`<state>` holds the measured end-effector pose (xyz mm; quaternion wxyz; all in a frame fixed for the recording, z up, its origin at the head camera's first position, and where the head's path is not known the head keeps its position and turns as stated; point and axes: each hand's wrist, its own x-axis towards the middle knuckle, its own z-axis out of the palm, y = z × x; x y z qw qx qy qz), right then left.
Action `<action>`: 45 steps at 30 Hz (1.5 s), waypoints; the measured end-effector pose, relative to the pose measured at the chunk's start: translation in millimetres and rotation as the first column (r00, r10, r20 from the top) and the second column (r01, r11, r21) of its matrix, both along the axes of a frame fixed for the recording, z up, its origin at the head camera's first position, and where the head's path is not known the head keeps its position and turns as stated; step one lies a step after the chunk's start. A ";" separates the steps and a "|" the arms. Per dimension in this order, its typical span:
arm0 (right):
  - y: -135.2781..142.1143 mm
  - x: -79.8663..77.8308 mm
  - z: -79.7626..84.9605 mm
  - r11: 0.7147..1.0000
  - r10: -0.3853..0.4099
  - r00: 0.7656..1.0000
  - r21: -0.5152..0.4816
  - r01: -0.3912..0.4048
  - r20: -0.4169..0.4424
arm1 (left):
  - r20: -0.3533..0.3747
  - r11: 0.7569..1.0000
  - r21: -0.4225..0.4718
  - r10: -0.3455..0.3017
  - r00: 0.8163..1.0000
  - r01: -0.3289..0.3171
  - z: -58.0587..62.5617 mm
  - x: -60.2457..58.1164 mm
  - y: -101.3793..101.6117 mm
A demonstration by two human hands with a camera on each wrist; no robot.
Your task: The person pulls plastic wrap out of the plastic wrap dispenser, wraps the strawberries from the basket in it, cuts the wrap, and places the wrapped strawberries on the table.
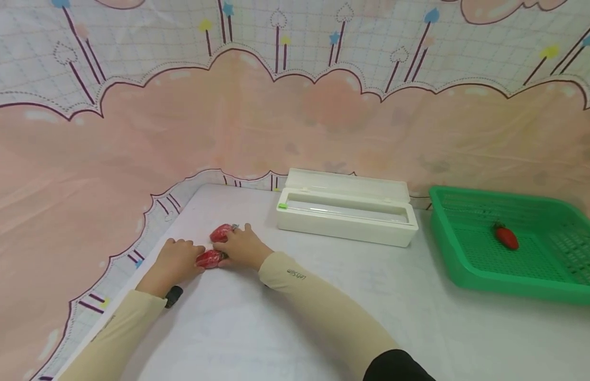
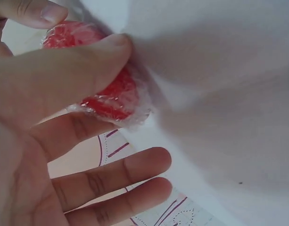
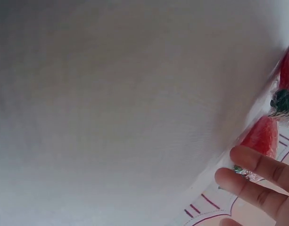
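Two strawberries in clear plastic film lie on the white surface. My left hand (image 1: 178, 262) pinches the nearer wrapped strawberry (image 1: 209, 259) between thumb and index finger; in the left wrist view its other fingers (image 2: 120, 174) are spread. My right hand (image 1: 244, 247) holds the leafy end of that same strawberry with thumb and a finger. Its other fingers (image 3: 257, 183) reach over the farther wrapped strawberry (image 1: 221, 233), whose green leaves show under film in the right wrist view. The right thumb is outside the right wrist view.
Behind the hands stands a white cling film box (image 1: 347, 233), lid raised, with a roll inside. At the right, a green basket (image 1: 518, 293) holds one bare strawberry (image 1: 506, 236). A cloud-patterned cloth (image 1: 323, 127) runs behind and along the left edge.
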<state>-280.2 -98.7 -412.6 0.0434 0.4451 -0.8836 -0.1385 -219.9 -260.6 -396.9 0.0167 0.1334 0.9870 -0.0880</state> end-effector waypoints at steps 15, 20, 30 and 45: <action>6.9 -0.6 4.0 0.992 -0.071 0.996 -0.108 0.065 -0.051 | -0.150 0.996 0.092 0.030 0.988 -0.016 -5.1 2.2 0.3; 25.7 -1.9 8.8 0.985 -0.115 0.990 -0.138 0.102 -0.086 | -0.318 0.987 0.140 -0.026 0.948 0.074 -5.6 0.4 8.7; 87.5 -2.5 26.0 0.956 -0.186 0.955 -0.268 0.121 -0.232 | -0.574 0.950 0.212 -0.070 0.816 0.231 0.4 -10.0 54.6; 185.6 3.5 24.1 0.884 -0.263 0.889 -0.462 0.067 -0.374 | -0.661 0.903 0.201 -0.161 0.733 0.379 4.6 -38.6 136.7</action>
